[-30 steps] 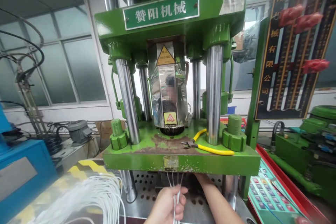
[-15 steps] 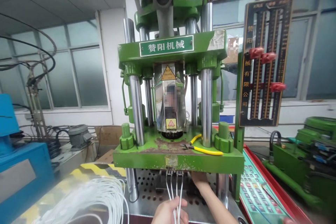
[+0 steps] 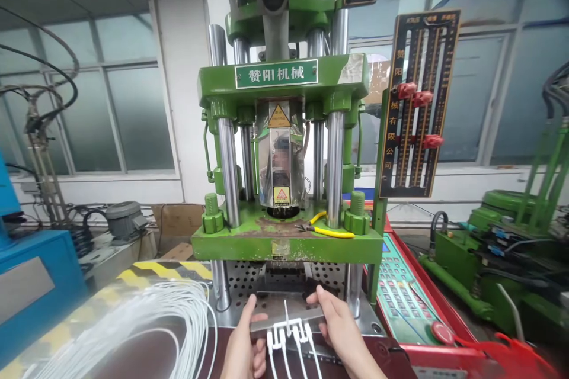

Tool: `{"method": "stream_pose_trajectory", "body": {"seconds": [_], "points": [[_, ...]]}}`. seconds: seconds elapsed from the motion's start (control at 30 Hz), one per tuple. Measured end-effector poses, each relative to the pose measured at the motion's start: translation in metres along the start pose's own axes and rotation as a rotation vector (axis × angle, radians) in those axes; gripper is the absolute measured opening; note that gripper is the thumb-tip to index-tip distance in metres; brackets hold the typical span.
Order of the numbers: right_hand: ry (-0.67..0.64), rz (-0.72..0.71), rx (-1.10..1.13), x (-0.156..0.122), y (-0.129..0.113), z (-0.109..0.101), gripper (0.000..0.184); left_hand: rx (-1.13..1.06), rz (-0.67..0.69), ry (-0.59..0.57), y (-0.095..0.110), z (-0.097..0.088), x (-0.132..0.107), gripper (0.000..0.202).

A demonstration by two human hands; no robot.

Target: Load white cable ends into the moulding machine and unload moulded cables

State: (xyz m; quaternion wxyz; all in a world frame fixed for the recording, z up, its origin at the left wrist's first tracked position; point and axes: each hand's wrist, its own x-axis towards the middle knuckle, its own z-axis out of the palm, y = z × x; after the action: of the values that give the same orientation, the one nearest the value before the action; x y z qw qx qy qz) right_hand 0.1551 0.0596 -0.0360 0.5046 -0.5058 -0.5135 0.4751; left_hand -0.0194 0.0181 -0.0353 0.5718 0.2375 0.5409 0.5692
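My left hand (image 3: 246, 337) is closed on the left end of a flat metal mould plate (image 3: 261, 325), thumb on top and fingers curled below. At the plate's right end, my right hand (image 3: 340, 328) grips it between thumb and fingers. On the plate lies a white moulded plastic piece (image 3: 288, 324) with a thin sprue standing up from its middle. Several white cables (image 3: 300, 358) run from its connector ends down toward me. Behind the hands stands the green press (image 3: 249, 246), with its perforated bed (image 3: 240, 278) beneath.
A large bundle of white cables (image 3: 169, 302) lies at left on the table. Yellow-handled cutters (image 3: 329, 232) rest on the press's green platform. To the right are a control panel (image 3: 393, 284) with a red stop button (image 3: 443, 332) and a scale board (image 3: 418, 106).
The mould plate has come out from under the press toward me. My left hand has gone from the cables to the plate; my right hand has drawn back from beneath the press.
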Motion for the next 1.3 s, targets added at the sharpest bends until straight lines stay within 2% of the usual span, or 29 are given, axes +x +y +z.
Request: {"method": "stream_pose_trajectory", "body": {"seconds": [0.1, 0.27, 0.4, 0.47, 0.57, 0.63, 0.73, 0.83, 1.1, 1.3], "points": [[0.004, -0.004, 0.049, -0.009, -0.003, -0.005, 0.055, -0.047, 0.028, -0.033, 0.009, 0.005, 0.009, 0.051], [0.055, -0.057, 0.008, -0.01, -0.003, -0.012, 0.052, -0.047, -0.013, -0.092, -0.002, 0.015, 0.019, 0.051], [-0.027, -0.038, -0.15, -0.011, -0.004, -0.015, 0.054, -0.041, -0.013, -0.087, -0.009, 0.01, 0.028, 0.046], [-0.079, -0.144, -0.287, -0.014, -0.009, -0.018, 0.049, -0.037, -0.009, -0.072, -0.01, 0.005, 0.032, 0.045], [-0.142, -0.428, -0.514, -0.024, -0.021, -0.023, 0.032, -0.025, 0.012, -0.063, -0.012, 0.0, 0.036, 0.045], [-0.213, -0.511, -0.634, -0.031, -0.029, -0.026, 0.023, -0.016, 0.023, -0.06, -0.013, 0.0, 0.035, 0.045], [-0.335, -0.532, -0.767, -0.039, -0.034, -0.027, 0.03, -0.009, 0.027, -0.056, -0.014, 0.001, 0.031, 0.045], [-0.381, -0.523, -0.852, -0.043, -0.03, -0.023, 0.042, 0.001, 0.034, -0.057, -0.014, 0.004, 0.027, 0.046], [-0.302, -0.528, -1.011, -0.043, -0.016, -0.012, 0.051, 0.064, 0.032, -0.073, -0.019, 0.006, 0.029, 0.05], [-0.341, -0.555, -1.062, -0.039, -0.009, -0.014, 0.061, 0.1, 0.039, -0.083, -0.024, 0.004, 0.028, 0.045]]}}
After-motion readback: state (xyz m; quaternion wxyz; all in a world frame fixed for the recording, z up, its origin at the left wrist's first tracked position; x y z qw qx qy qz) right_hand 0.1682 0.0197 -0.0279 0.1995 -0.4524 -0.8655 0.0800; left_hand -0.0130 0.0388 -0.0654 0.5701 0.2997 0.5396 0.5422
